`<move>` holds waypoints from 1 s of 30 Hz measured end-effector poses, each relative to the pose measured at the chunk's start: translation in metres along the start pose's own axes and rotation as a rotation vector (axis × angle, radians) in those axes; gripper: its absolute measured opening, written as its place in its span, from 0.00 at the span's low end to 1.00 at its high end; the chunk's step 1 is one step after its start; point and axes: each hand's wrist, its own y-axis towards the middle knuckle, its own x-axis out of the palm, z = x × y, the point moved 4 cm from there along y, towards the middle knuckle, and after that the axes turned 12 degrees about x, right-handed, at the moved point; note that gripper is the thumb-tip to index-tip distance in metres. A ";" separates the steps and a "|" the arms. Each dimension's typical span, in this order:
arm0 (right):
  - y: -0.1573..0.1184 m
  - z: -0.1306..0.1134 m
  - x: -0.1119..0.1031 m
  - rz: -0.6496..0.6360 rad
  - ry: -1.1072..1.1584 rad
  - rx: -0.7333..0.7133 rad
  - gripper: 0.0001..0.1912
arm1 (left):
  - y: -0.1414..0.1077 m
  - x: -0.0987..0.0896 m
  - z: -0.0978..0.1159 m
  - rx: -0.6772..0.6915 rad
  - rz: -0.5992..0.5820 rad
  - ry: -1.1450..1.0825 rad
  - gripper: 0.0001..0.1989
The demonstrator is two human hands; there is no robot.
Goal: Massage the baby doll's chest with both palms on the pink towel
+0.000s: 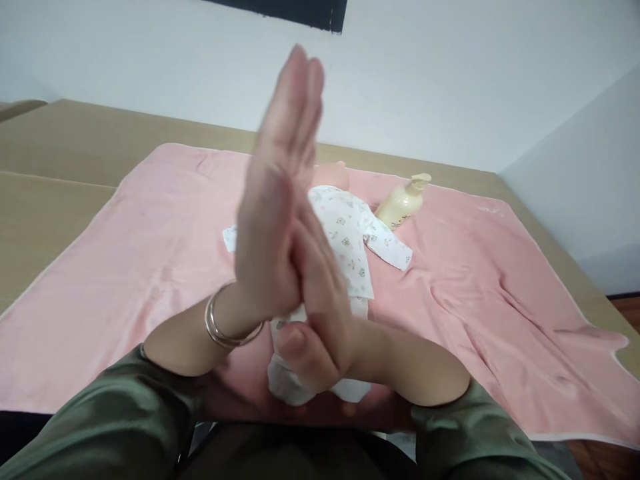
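My left hand, with silver bangles at its wrist, is raised in front of me, fingers stretched upward and pressed side by side. Against its palm lies the flat palm of my right hand, set lower, its thumb out toward me. Nothing shows between the two hands. Behind them a baby doll in a white printed outfit lies on its back. Its head points to the far side, and my hands partly hide its body. A cream pump bottle leans or lies beside the doll's sleeve.
A pink blanket with some wrinkles on the right spreads over the wooden table. A white wall stands behind the table, with a dark panel at the top.
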 end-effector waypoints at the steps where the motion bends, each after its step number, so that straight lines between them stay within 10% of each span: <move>1: 0.002 -0.001 0.001 -0.001 0.046 -0.034 0.44 | 0.006 -0.009 -0.002 0.155 -0.059 0.048 0.36; 5: 0.020 0.018 -0.012 0.066 0.233 0.041 0.28 | 0.028 -0.034 -0.044 0.287 -0.086 0.285 0.20; 11: 0.068 0.101 -0.024 0.216 0.034 0.239 0.22 | 0.057 -0.055 -0.113 0.085 -0.111 0.881 0.12; 17: 0.088 0.151 0.010 -0.048 -0.441 0.312 0.28 | 0.060 -0.075 -0.150 0.045 -0.235 1.233 0.17; 22: 0.093 0.180 -0.005 -0.042 -0.459 0.466 0.29 | 0.053 -0.079 -0.170 0.006 -0.341 1.347 0.19; 30: 0.075 0.153 0.002 -0.054 -0.744 0.667 0.34 | 0.058 -0.082 -0.174 -0.018 -0.447 1.456 0.17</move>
